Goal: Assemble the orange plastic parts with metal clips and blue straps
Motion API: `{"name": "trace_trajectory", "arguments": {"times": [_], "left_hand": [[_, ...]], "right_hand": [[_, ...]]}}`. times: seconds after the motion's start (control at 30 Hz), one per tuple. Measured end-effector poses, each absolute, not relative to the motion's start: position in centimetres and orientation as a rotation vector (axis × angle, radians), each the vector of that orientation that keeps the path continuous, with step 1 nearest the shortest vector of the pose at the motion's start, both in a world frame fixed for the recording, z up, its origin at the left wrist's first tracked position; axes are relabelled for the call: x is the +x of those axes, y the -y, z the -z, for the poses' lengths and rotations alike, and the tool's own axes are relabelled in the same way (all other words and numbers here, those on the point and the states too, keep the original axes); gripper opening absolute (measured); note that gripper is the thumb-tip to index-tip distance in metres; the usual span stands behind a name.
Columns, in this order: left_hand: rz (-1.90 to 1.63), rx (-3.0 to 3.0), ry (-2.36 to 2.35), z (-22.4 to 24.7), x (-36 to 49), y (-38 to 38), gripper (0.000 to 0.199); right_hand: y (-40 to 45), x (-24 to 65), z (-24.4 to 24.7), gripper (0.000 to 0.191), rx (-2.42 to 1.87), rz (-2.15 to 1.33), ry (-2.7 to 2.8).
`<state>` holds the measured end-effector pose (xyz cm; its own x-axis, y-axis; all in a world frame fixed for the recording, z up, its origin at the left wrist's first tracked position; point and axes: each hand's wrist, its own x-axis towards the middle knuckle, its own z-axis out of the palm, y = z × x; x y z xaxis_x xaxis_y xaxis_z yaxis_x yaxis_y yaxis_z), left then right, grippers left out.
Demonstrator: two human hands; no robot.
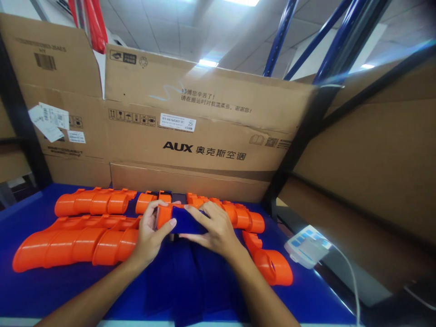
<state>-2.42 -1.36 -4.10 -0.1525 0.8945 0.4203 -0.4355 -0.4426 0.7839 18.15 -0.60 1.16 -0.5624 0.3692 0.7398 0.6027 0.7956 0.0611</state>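
Both hands meet over the middle of the blue table point(129, 290). My left hand point(150, 234) is closed round the left end of an orange curved part point(165, 217), thumb on its front. A dark blue piece point(185, 221) lies against that part, and my right hand point(214, 229) grips its right side between thumb and fingers. Long nested rows of orange parts point(76, 245) lie left of my left hand. Another orange row point(241, 217) is just behind my right hand. Dark blue flat material point(194, 277) lies below both hands.
A large cardboard sheet point(204, 122) stands along the back. At the right edge is a white power strip point(308, 247) with a cable. One loose orange piece point(277, 268) sits right of my right forearm. Dark and blue metal posts point(293, 159) rise at the right.
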Motion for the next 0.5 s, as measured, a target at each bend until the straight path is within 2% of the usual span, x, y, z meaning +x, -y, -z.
{"name": "trace_trajectory", "arguments": {"times": [0.37, 0.5], "left_hand": [[-1.804, 1.218, -0.625, 4.38, -2.58, 1.64, 0.049], [-1.817, 1.282, -0.578, 4.26, -2.49, 1.43, 0.059]], "right_hand": [[0.47, 18.07, -0.79, 0.062, -0.628, 0.481, 2.169], [0.55, 18.00, -0.76, 0.067, -0.627, 0.379, 2.104]]}}
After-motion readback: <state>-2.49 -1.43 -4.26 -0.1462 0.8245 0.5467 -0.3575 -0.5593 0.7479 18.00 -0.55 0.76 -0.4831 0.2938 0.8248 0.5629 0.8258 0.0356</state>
